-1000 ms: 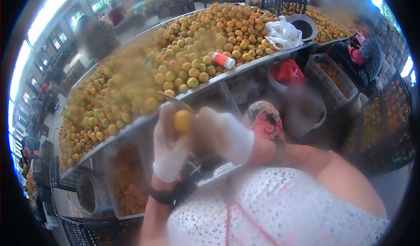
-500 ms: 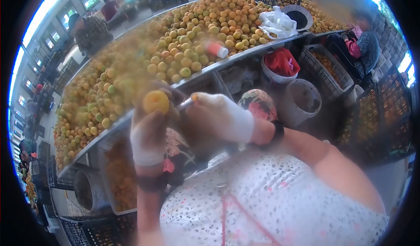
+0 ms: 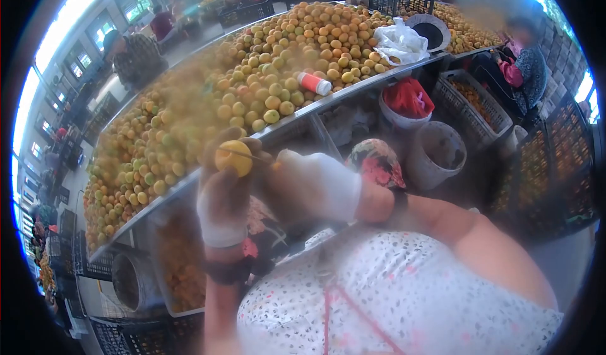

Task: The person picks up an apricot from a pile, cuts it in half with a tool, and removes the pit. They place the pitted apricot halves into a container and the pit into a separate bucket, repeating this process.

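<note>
My left hand (image 3: 222, 191), in a stained whitish glove, is closed around a yellow apricot-like fruit (image 3: 231, 160) and holds it upright in the fingers. My right hand (image 3: 315, 184), also gloved, is closed on a thin dark tool (image 3: 257, 159), perhaps a knife. The tool's narrow end lies across the face of the fruit; its handle is hidden in the glove. Both hands are in front of the near rim of a sorting table (image 3: 297, 116) heaped with similar fruits (image 3: 271, 58). Blur on the lens softens the fingers.
A red-and-white bottle (image 3: 314, 83) and a white plastic bag (image 3: 401, 42) lie on the heap. Below are a bucket with a red bag (image 3: 407, 99), a dirty white bucket (image 3: 437, 155), a crate of cut fruit (image 3: 180, 266) and black crates (image 3: 555, 165). A seated person (image 3: 527, 71) is at right.
The thin tool now shows across the fruit, where before the fruit's face was uncovered. Both hands sit slightly lower and further right in view.
</note>
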`<state>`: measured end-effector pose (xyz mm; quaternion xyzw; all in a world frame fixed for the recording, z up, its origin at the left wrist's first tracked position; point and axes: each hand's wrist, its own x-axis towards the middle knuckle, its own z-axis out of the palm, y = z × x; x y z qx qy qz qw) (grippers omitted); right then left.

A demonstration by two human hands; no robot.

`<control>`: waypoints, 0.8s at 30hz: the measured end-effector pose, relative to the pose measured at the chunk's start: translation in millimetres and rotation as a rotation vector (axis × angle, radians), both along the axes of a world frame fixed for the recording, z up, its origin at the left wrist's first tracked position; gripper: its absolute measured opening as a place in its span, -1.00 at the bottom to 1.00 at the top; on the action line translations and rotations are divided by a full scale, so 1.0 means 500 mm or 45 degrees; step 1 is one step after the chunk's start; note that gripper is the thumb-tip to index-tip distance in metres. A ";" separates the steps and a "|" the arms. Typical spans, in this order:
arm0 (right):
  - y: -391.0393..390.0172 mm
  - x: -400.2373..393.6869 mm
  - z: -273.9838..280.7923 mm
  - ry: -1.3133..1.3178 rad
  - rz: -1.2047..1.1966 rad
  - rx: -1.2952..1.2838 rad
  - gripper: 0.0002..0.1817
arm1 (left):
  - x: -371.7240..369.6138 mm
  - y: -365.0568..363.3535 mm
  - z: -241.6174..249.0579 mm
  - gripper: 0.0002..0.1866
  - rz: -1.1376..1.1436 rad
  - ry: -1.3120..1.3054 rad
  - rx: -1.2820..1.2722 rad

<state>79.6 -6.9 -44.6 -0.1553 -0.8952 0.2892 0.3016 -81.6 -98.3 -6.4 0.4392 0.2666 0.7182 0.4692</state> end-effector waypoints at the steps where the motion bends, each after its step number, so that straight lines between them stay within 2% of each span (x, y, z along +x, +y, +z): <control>1: 0.002 -0.002 -0.004 -0.009 0.004 0.017 -0.65 | 0.003 0.003 0.000 -0.33 -0.008 -0.033 0.008; 7: 0.003 -0.007 -0.024 -0.023 -0.079 0.108 -0.63 | 0.017 0.011 -0.021 -0.37 0.033 -0.148 -0.064; 10: 0.013 -0.037 -0.094 0.073 -0.107 0.096 -0.64 | 0.005 0.020 -0.041 -0.38 0.001 -0.169 -0.049; 13: 0.002 -0.039 -0.068 0.212 -0.040 0.011 -0.64 | 0.014 0.025 -0.031 -0.40 -0.017 -0.218 -0.031; 15: 0.003 -0.045 -0.073 0.172 -0.078 0.025 -0.64 | 0.012 0.027 -0.029 -0.41 -0.013 -0.224 -0.025; 20: 0.005 -0.046 -0.042 0.211 -0.087 -0.036 -0.65 | 0.009 0.048 -0.034 -0.45 0.019 -0.110 0.064; 21: 0.010 -0.049 -0.035 0.134 -0.114 -0.009 -0.66 | 0.014 0.048 -0.033 -0.45 0.020 -0.112 0.061; 24: 0.016 -0.058 -0.047 0.028 -0.128 0.020 -0.68 | 0.022 0.039 -0.028 -0.55 0.355 0.262 -0.094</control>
